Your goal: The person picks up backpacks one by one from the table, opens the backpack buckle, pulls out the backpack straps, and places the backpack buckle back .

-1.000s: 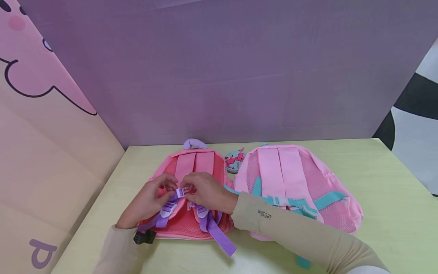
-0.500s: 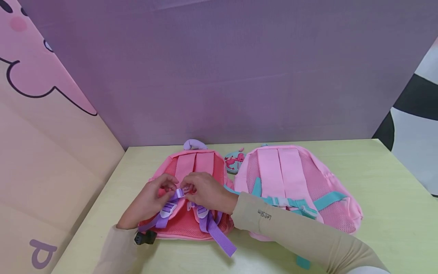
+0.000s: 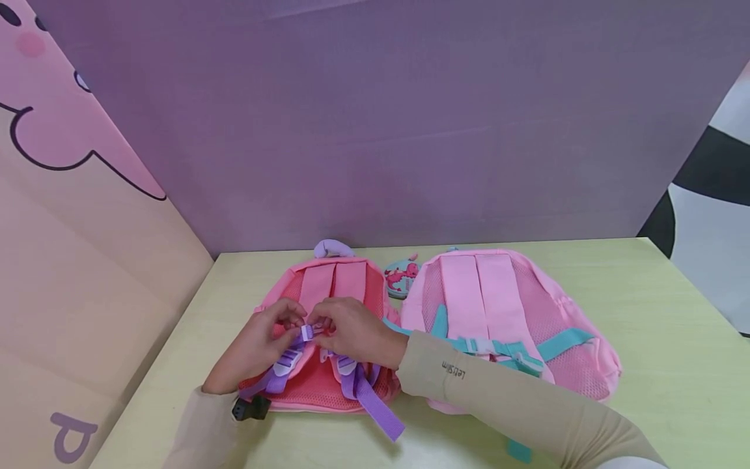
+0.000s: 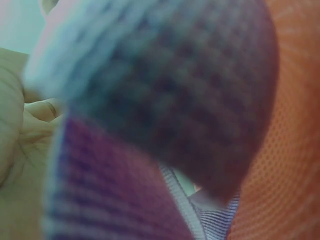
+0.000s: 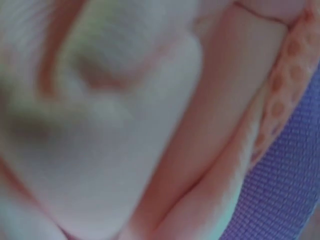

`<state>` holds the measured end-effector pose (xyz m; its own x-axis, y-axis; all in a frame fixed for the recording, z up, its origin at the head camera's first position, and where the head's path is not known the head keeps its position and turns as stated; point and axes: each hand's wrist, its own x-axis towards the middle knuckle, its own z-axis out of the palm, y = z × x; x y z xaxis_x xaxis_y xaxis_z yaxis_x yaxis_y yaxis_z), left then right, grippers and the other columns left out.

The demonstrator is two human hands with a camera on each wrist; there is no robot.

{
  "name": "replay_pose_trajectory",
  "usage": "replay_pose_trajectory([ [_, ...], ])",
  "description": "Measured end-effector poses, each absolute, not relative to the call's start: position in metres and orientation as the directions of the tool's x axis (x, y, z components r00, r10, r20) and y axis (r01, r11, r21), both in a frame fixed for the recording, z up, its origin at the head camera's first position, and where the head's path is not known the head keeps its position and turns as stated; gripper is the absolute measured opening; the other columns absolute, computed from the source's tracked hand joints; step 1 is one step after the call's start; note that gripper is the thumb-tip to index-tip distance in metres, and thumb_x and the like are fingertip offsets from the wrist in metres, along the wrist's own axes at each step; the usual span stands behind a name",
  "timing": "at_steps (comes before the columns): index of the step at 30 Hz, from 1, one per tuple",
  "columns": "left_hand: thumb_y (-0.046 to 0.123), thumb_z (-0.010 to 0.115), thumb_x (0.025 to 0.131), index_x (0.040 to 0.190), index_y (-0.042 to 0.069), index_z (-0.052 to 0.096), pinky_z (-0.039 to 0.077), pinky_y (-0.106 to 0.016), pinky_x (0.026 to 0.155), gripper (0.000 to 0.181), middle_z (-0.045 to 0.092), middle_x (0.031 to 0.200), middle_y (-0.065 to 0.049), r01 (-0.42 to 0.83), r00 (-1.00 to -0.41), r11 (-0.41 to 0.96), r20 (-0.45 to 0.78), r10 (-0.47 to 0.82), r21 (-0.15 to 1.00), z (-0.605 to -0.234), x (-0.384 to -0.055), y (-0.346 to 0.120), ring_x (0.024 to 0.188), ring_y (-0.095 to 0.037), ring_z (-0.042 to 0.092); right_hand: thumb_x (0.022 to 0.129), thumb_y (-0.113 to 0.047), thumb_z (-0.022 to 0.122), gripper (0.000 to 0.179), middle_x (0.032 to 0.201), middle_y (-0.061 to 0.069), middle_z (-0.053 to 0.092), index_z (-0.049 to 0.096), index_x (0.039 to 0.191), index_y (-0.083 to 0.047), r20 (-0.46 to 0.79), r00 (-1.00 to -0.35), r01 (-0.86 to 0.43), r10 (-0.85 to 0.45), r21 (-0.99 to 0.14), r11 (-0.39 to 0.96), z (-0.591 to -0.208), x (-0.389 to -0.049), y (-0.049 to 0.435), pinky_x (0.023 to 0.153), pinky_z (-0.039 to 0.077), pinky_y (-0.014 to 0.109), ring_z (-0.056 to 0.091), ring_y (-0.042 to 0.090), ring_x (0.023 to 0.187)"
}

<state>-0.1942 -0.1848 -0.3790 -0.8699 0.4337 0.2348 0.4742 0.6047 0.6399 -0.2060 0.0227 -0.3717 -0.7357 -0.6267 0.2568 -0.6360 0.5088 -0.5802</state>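
While your left hand (image 3: 252, 348) pinches a small white plastic buckle (image 3: 307, 333) on purple webbing, your right hand (image 3: 354, 331) grips its other side between thumb and forefinger. Both hands work over the coral mesh-backed backpack (image 3: 316, 383), at 7 o'clock from the head view's centre. At its 3 o'clock sits a pale pink fabric backpack (image 3: 506, 316) with teal straps, just beside it. Bare pale-wood table (image 3: 668, 365) runs on from there to the right edge; the back edge meets a purple wall (image 3: 398, 130) at 12 o'clock, and the near edge is out of frame. Your right fingers cover part of the buckle, and your beige sleeve (image 3: 486, 384) crosses the pale pink backpack's lower part. Both wrist views show mostly blurred fabric. Lettering on the sleeve seems to read "LetsSlim", upside down.
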Motion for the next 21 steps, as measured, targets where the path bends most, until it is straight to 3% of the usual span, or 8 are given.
replay_pose_trajectory([
  [8,-0.001,0.073,0.079,0.108,0.012,0.054,0.050,-0.025,0.076,0.037,0.058,0.096,0.003,0.471,-0.873,0.605,0.240,0.425,0.642,-0.3782,-0.1935,-0.1869,0.087,-0.015,0.057,0.082,-0.021,0.075,0.025,0.090,-0.010,0.064,0.068,0.106,-0.017,0.266,-0.737,-0.638,-0.622,-0.578,0.509,-0.3698,-0.2042,0.0234,0.073,0.046,0.017,0.058,0.005,0.082],
  [17,0.005,0.079,0.073,0.105,0.015,0.057,0.046,-0.048,0.083,0.040,0.056,0.096,0.006,0.492,-0.862,0.609,0.249,0.442,0.622,-0.3748,-0.1911,-0.1906,0.095,-0.016,0.053,0.083,-0.019,0.074,0.017,0.084,-0.012,0.061,0.067,0.099,-0.018,0.286,-0.741,-0.644,-0.608,-0.561,0.520,-0.3681,-0.2040,0.0224,0.069,0.045,0.017,0.058,0.006,0.078],
  [21,0.014,0.082,0.072,0.107,0.017,0.059,0.041,-0.051,0.085,0.042,0.057,0.098,0.007,0.474,-0.873,0.642,0.229,0.431,0.602,-0.3743,-0.1918,-0.1911,0.097,-0.015,0.053,0.083,-0.019,0.074,0.017,0.083,-0.013,0.061,0.067,0.099,-0.018,0.277,-0.745,-0.638,-0.606,-0.560,0.528,-0.3665,-0.2030,0.0221,0.069,0.045,0.018,0.058,0.005,0.078],
])
